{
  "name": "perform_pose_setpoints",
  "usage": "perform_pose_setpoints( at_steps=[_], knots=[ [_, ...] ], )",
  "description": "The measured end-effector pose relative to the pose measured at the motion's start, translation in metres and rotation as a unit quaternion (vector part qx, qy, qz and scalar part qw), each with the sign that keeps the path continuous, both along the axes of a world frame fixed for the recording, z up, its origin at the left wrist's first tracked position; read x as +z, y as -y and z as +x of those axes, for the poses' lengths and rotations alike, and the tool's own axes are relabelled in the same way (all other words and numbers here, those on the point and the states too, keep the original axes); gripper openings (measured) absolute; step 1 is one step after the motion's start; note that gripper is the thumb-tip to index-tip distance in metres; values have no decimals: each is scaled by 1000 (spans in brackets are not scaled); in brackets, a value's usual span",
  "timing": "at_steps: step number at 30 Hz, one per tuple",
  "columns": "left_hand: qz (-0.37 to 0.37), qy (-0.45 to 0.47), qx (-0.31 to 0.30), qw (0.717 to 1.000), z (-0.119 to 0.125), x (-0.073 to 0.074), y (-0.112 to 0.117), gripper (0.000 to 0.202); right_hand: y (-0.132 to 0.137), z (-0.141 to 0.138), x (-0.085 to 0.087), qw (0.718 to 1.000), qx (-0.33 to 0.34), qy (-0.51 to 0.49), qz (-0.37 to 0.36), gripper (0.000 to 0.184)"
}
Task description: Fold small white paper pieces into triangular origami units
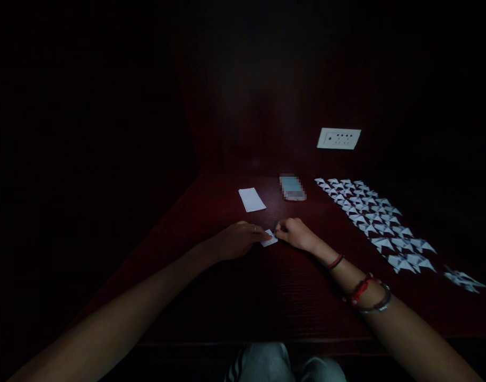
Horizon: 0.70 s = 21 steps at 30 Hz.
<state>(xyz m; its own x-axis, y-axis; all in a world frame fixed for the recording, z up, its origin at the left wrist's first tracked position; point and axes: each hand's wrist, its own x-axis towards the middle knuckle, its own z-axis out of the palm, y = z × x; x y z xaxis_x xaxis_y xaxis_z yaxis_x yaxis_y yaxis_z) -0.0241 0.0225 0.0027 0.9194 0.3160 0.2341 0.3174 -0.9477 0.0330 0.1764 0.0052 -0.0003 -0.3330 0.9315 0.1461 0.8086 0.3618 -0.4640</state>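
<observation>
A small white piece of paper (269,238) lies on the dark red table (267,297) between my two hands. My left hand (237,240) rests on the table with its fingertips pressed on the paper's left edge. My right hand (294,233) is closed in a pinch on the paper's right edge. Red bands and a metal bracelet (366,294) circle my right wrist.
Several folded white paper triangles (376,223) lie in rows at the right, with a few more (463,279) near the right edge. A flat white paper slip (251,199) and a phone (292,187) lie further back. A white wall socket (338,138) is behind.
</observation>
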Motion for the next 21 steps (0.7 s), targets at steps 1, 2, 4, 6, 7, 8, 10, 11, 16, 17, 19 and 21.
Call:
perform_pose_setpoints(
  at_steps=[1, 2, 4, 6, 7, 8, 10, 11, 16, 17, 19, 21],
  knots=[
    [0, 0, -2, 1000, 0, 0, 0, 46, -1, 0, 0, 1000, -2, 1, -4, 13],
    [2, 0, -3, 1000, 0, -1, 0, 46, -1, 0, 1, 1000, -3, 2, -7, 13],
    [8, -6, 3, 1000, 1, -1, 0, 46, -3, 1, 1, 1000, -1, 0, -15, 13],
    [15, -13, 17, 1000, 1, -2, 1, 46, -4, 2, 1, 1000, 5, -6, -22, 13],
    [18, -16, 23, 999, 1, -3, 1, 46, -5, 3, 0, 1000, 8, -9, -24, 13],
    [21, -19, 26, 999, 1, -3, 2, 46, -5, 3, 0, 1000, 8, -11, -26, 13],
    [24, -22, 26, 999, 2, -4, 2, 47, -6, 3, 1, 1000, 4, -10, -26, 14],
    [24, -22, 26, 999, 1, -5, 2, 48, -6, 3, 1, 1000, 1, -9, -25, 14],
    [20, -22, 28, 999, 1, -4, 3, 49, -6, 2, 2, 1000, 5, -5, -28, 14],
    [20, -22, 28, 999, 1, -4, 3, 49, -6, 2, 2, 1000, 5, -4, -29, 14],
    [19, -24, 25, 999, 1, -3, 3, 49, -7, 2, 2, 1000, 1, -2, -31, 13],
    [15, -24, 23, 999, 1, -3, 3, 49, -7, 3, 2, 999, -2, 0, -32, 13]
  ],
)
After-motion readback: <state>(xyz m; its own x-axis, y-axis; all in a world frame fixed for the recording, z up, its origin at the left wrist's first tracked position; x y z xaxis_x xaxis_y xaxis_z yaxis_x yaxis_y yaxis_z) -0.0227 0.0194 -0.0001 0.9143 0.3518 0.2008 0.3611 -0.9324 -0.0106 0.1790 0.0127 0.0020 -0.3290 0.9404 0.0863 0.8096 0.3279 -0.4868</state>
